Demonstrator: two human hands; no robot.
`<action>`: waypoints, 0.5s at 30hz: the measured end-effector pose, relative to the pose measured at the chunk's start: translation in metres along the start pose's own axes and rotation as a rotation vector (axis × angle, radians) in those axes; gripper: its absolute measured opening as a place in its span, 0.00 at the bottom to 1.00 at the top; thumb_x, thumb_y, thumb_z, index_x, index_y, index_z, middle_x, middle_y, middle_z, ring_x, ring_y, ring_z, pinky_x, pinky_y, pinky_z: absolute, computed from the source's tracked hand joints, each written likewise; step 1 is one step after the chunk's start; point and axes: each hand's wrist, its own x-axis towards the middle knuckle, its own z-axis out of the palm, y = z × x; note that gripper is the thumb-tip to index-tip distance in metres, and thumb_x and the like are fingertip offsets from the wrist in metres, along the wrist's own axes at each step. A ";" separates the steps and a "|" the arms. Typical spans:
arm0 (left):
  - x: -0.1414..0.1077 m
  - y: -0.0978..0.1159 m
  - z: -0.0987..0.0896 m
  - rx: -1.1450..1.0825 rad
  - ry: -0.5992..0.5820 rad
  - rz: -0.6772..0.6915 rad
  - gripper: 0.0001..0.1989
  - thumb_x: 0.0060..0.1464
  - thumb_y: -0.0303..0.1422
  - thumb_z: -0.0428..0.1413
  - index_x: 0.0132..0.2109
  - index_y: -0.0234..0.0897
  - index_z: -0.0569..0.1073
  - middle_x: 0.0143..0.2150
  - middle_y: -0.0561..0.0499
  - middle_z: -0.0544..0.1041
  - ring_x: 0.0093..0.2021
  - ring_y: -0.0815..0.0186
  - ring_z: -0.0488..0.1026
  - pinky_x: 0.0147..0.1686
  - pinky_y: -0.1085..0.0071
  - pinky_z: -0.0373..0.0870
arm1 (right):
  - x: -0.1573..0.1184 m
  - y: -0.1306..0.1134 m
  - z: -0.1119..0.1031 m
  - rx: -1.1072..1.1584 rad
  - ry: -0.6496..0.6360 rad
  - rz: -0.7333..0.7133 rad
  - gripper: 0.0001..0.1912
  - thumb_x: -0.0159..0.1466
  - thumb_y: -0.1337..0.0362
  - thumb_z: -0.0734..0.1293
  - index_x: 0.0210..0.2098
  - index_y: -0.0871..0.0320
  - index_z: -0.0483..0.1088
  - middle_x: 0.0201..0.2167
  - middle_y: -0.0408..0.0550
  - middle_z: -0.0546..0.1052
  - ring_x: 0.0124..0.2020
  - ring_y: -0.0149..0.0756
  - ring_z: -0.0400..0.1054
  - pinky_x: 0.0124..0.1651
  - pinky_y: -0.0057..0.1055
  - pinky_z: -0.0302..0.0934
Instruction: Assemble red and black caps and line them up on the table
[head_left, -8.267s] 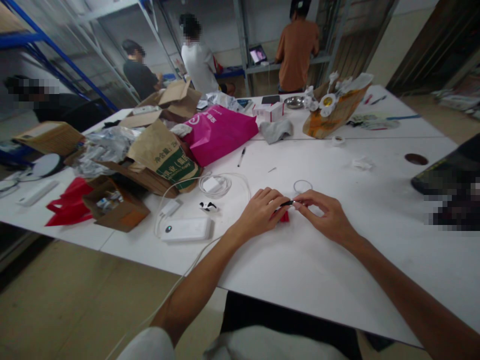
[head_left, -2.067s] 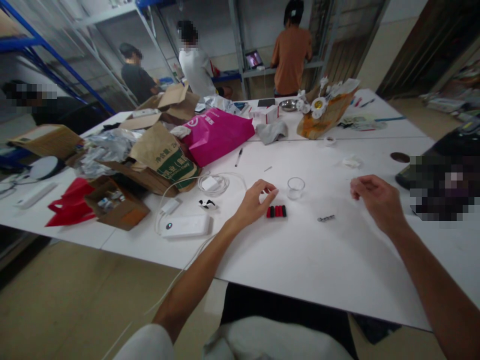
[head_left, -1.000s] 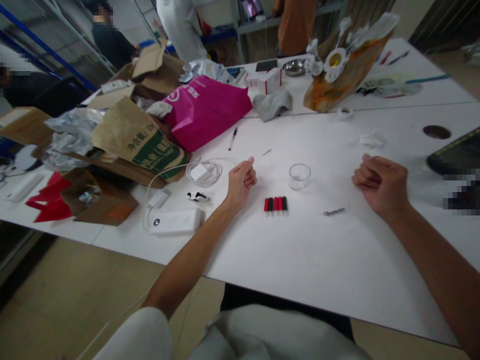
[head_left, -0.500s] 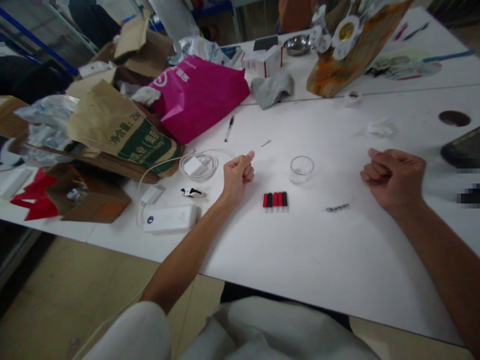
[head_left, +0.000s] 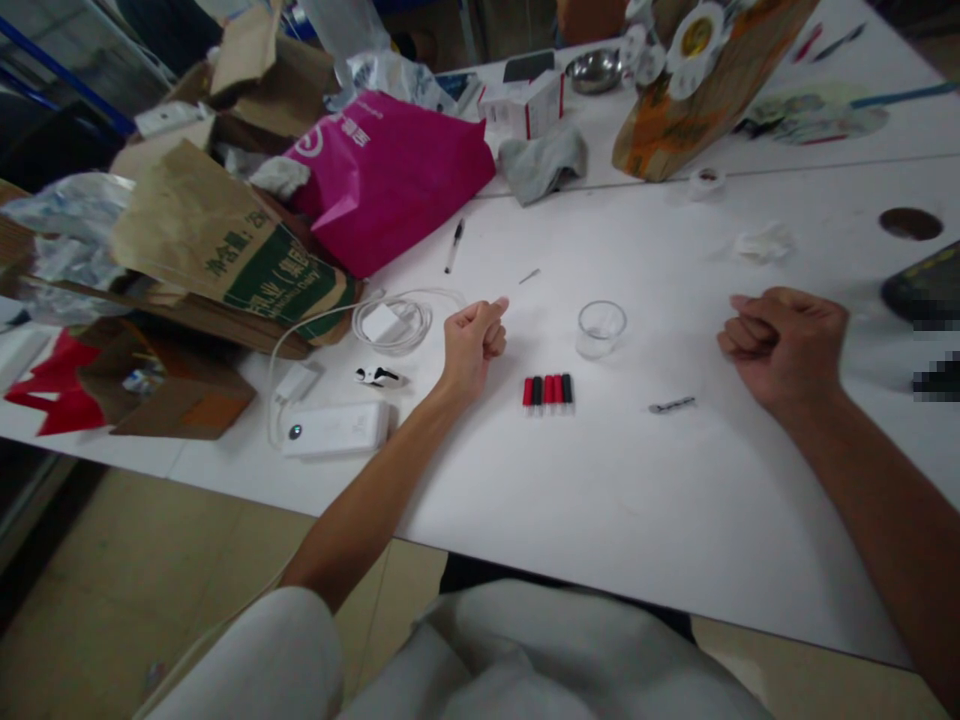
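Note:
My left hand [head_left: 474, 345] is closed in a fist above the white table, its thumb on top pointing right, and nothing shows in it. On the right, my right hand [head_left: 787, 345] is also a fist, thumb pointing left, with nothing visible inside. Between them lies a row of several small red and black capped tubes [head_left: 548, 390] with clear ends, closest to my left hand. A clear round glass cup [head_left: 601, 330] stands behind the row. To its right front is a small silvery patterned item [head_left: 673, 405], too small to name. A thin metal piece [head_left: 529, 276] lies farther back.
Left of my arm are a white power bank [head_left: 336, 430], a coiled white cable [head_left: 394, 322] and a black-and-white clip-like item [head_left: 379, 377]. Behind them stand a paper sack [head_left: 217, 240] and a magenta bag [head_left: 397, 180]. A pen [head_left: 454, 246] and crumpled tissue [head_left: 763, 242] lie farther back.
The view has shifted slightly, so the table things appear a little higher and further left. Both hands stay closed in nearly the same place; nothing was picked up or let go.

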 end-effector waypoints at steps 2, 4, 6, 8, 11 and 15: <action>0.000 0.000 0.000 -0.003 -0.008 0.009 0.38 0.57 0.39 0.75 0.26 0.41 0.50 0.24 0.63 0.45 0.21 0.79 0.43 0.20 0.77 0.47 | 0.000 0.000 0.001 0.002 -0.006 0.000 0.38 0.53 0.70 0.87 0.16 0.55 0.52 0.16 0.34 0.49 0.15 0.20 0.45 0.22 0.35 0.36; 0.000 -0.001 -0.001 -0.006 -0.019 0.018 0.37 0.57 0.38 0.75 0.26 0.41 0.50 0.24 0.64 0.44 0.21 0.79 0.43 0.20 0.77 0.46 | 0.000 0.000 0.000 0.001 -0.010 0.004 0.37 0.53 0.70 0.86 0.16 0.55 0.52 0.15 0.34 0.49 0.15 0.21 0.45 0.22 0.36 0.36; 0.000 -0.001 -0.001 -0.007 -0.025 0.027 0.36 0.57 0.38 0.74 0.26 0.41 0.50 0.24 0.64 0.44 0.21 0.79 0.43 0.20 0.77 0.46 | 0.001 0.000 -0.001 -0.002 -0.007 0.008 0.37 0.52 0.71 0.86 0.16 0.55 0.52 0.15 0.34 0.49 0.15 0.21 0.45 0.22 0.36 0.36; 0.000 -0.002 -0.001 -0.002 -0.019 0.025 0.35 0.57 0.37 0.73 0.26 0.41 0.50 0.24 0.64 0.45 0.21 0.79 0.43 0.20 0.77 0.45 | 0.001 0.000 -0.002 -0.006 -0.003 0.008 0.37 0.52 0.70 0.87 0.16 0.55 0.52 0.15 0.34 0.49 0.15 0.21 0.44 0.22 0.35 0.36; 0.001 -0.002 -0.001 0.001 -0.009 0.017 0.35 0.58 0.36 0.72 0.26 0.40 0.51 0.24 0.63 0.45 0.21 0.79 0.43 0.20 0.77 0.46 | 0.002 0.001 -0.002 -0.008 -0.013 -0.001 0.38 0.53 0.70 0.87 0.17 0.54 0.52 0.14 0.34 0.50 0.16 0.21 0.43 0.22 0.36 0.36; 0.001 -0.004 -0.002 0.003 -0.020 0.022 0.35 0.59 0.36 0.73 0.26 0.41 0.51 0.24 0.63 0.45 0.21 0.78 0.43 0.20 0.77 0.45 | 0.001 0.002 -0.003 -0.006 -0.014 -0.014 0.38 0.55 0.70 0.87 0.18 0.54 0.52 0.15 0.33 0.50 0.16 0.22 0.43 0.22 0.36 0.35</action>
